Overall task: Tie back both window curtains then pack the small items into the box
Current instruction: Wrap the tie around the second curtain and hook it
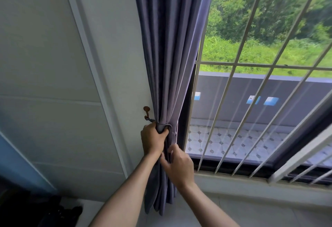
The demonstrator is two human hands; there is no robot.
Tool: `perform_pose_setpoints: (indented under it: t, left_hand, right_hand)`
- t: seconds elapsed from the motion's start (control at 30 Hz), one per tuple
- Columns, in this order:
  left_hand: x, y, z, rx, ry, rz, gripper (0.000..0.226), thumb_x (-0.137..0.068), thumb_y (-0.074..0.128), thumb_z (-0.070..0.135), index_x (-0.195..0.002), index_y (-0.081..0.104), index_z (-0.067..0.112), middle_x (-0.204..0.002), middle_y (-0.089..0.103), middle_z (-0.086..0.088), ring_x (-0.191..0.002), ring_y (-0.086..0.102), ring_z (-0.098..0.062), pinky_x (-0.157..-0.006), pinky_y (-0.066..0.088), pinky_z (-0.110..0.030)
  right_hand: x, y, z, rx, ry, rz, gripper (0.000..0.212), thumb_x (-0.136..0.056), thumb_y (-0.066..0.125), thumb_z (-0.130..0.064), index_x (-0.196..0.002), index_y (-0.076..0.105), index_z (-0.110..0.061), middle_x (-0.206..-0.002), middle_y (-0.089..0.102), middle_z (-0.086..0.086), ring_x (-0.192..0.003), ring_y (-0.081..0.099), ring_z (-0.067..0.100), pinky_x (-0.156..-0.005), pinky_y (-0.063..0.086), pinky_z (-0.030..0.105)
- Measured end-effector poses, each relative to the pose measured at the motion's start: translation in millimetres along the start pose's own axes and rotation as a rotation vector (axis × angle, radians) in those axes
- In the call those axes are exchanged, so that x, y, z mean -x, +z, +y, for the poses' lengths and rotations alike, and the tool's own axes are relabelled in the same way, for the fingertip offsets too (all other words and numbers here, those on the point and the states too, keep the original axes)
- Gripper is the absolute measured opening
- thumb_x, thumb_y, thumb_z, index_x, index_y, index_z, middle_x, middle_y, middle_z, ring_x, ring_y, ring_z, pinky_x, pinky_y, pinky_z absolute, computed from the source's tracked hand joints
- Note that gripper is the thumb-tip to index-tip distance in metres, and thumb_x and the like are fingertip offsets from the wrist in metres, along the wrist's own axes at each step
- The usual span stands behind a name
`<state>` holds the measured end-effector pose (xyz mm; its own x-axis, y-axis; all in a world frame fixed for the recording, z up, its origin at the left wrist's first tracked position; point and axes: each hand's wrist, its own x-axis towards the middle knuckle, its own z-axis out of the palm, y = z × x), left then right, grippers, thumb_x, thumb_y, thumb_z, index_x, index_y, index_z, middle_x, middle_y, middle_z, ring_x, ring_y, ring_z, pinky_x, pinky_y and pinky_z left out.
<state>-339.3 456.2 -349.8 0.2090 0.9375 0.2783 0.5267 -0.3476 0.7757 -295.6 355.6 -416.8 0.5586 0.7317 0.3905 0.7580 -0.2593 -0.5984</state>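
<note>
Purple-grey fabric fills the middle of the view: the curtain [167, 56] hangs gathered into folds at the left edge of the window [260, 86], against the pale wall [53, 65]. A tie-back band [164, 127] of the same cloth wraps the bundle low down, and its end runs to the small brown hook [147, 112] fixed on the wall just left of the curtain.

The person's left hand [152, 141] is at the band, right beside the hook, its grip curled tight around the band and the bunched cloth. The right hand [178, 166] sits just below and right of it, touching the curtain under the band; its fingers [170, 152] pinch a fold of the fabric. Both forearms reach up from the bottom edge of the view.

Right of the curtain, white bars [242, 119] slant across the window. Beyond them lie a tiled balcony floor [215, 142], a grey parapet [251, 86] and green trees [260, 11]. Below the window runs the sill [233, 183]. Something dark [53, 212] lies at the lower left, well away from the curtain; what it is cannot be told.
</note>
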Motion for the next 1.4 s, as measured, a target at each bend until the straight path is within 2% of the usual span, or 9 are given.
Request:
perform_pose_setpoints:
  t: [0.1, 0.27, 0.4, 0.6, 0.73, 0.93, 1.17, 1.3, 1.4]
  left_hand:
    - [-1.1, -1.7, -1.7, -0.023, 0.004, -0.007, 0.029, -0.076, 0.072, 0.037, -0.079, 0.067, 0.009, -0.078, 0.068, -0.01, -0.074, 0.064, -0.026, -0.059, 0.04, -0.025]
    - [-1.3, -4.5, -5.1, -0.025, -0.008, -0.037, 0.026, -0.076, 0.07, 0.036, -0.079, 0.066, 0.011, -0.078, 0.067, -0.01, -0.075, 0.062, -0.029, -0.066, 0.049, -0.033]
    - [-1.3, -6.9, -8.8, -0.016, -0.005, -0.056, 0.021, -0.074, 0.07, 0.032, -0.077, 0.065, 0.012, -0.076, 0.068, -0.009, -0.073, 0.062, -0.03, -0.065, 0.048, -0.033]
    - [-2.9, -10.9, -11.8, -0.006, -0.005, -0.072, 0.02, -0.075, 0.068, 0.033, -0.081, 0.067, 0.014, -0.077, 0.069, -0.006, -0.073, 0.063, -0.027, -0.066, 0.052, -0.034]
    - [-3.8, -10.8, -15.7, -0.015, 0.0, -0.081, 0.02, -0.076, 0.068, 0.034, -0.081, 0.066, 0.015, -0.077, 0.068, -0.007, -0.074, 0.062, -0.029, -0.068, 0.051, -0.037]
    - [-6.0, -15.8, -24.7, 0.011, 0.009, -0.128, 0.02, -0.076, 0.065, 0.038, -0.077, 0.064, 0.018, -0.074, 0.068, 0.0, -0.073, 0.062, -0.023, -0.067, 0.053, -0.037]
    - [-9.8, -29.4, -28.8, 0.144, 0.03, -0.188, 0.018, -0.08, 0.071, 0.033, -0.085, 0.068, 0.017, -0.081, 0.07, 0.003, -0.072, 0.061, -0.01, -0.056, 0.038, -0.009]
    - [-12.0, -33.0, -30.7, 0.148, 0.077, -0.21, 0.014, -0.08, 0.072, 0.031, -0.081, 0.066, 0.019, -0.079, 0.067, 0.006, -0.071, 0.056, -0.007, -0.054, 0.032, -0.006]
    - [-15.3, -34.0, -32.4, 0.149, 0.091, -0.224, 0.013, -0.08, 0.071, 0.031, -0.08, 0.064, 0.02, -0.081, 0.068, 0.005, -0.072, 0.056, -0.007, -0.054, 0.032, -0.006]
  right_hand:
    - [-8.0, 3.1, -11.2, 0.098, 0.177, -0.105, 0.05, -0.079, 0.045, -0.07, -0.094, 0.038, -0.022, -0.068, 0.063, -0.001, -0.061, 0.064, 0.024, -0.054, 0.05, 0.036]
    - [-44.7, -14.3, -4.5, 0.04, 0.352, -0.113, 0.045, -0.086, 0.051, -0.05, -0.119, 0.037, -0.023, -0.082, 0.066, 0.006, -0.076, 0.063, 0.032, -0.06, 0.045, 0.035]
    - [-65.5, -37.0, 20.0, 0.083, 0.378, -0.246, 0.016, -0.085, 0.051, -0.026, -0.088, 0.064, -0.016, -0.082, 0.067, 0.009, -0.074, 0.059, 0.031, -0.062, 0.05, 0.033]
    - [-77.6, -60.7, 18.8, -0.22, 0.332, 0.326, 0.027, -0.088, 0.057, -0.002, -0.113, 0.051, -0.01, -0.092, 0.059, -0.001, -0.074, 0.062, 0.021, -0.061, 0.043, 0.017]
    - [-19.4, -17.9, -1.4, -0.41, 0.239, 0.04, 0.02, -0.093, 0.058, -0.01, -0.109, 0.07, -0.01, -0.101, 0.073, 0.001, -0.088, 0.067, 0.006, -0.078, 0.052, 0.012]
    - [-50.6, -2.1, -13.5, -0.741, 0.419, -0.079, 0.038, -0.1, 0.045, -0.028, -0.138, 0.051, -0.025, -0.132, 0.059, -0.012, -0.121, 0.053, 0.001, -0.105, 0.043, 0.027]
    - [-58.6, 1.6, -28.5, -1.156, 0.412, -0.122, 0.032, -0.098, 0.046, -0.004, -0.126, 0.061, -0.011, -0.117, 0.069, 0.009, -0.112, 0.063, 0.021, -0.095, 0.051, 0.032]
    - [-55.5, 0.5, -14.2, -1.086, 0.456, -0.149, 0.059, -0.086, 0.051, 0.014, -0.128, 0.057, -0.028, -0.116, 0.069, 0.001, -0.108, 0.065, 0.015, -0.091, 0.053, 0.03]
    - [-63.4, -15.9, -7.5, -0.88, 0.378, -0.239, 0.054, -0.085, 0.058, 0.01, -0.126, 0.06, -0.024, -0.09, 0.066, 0.002, -0.086, 0.066, 0.007, -0.08, 0.055, 0.023]
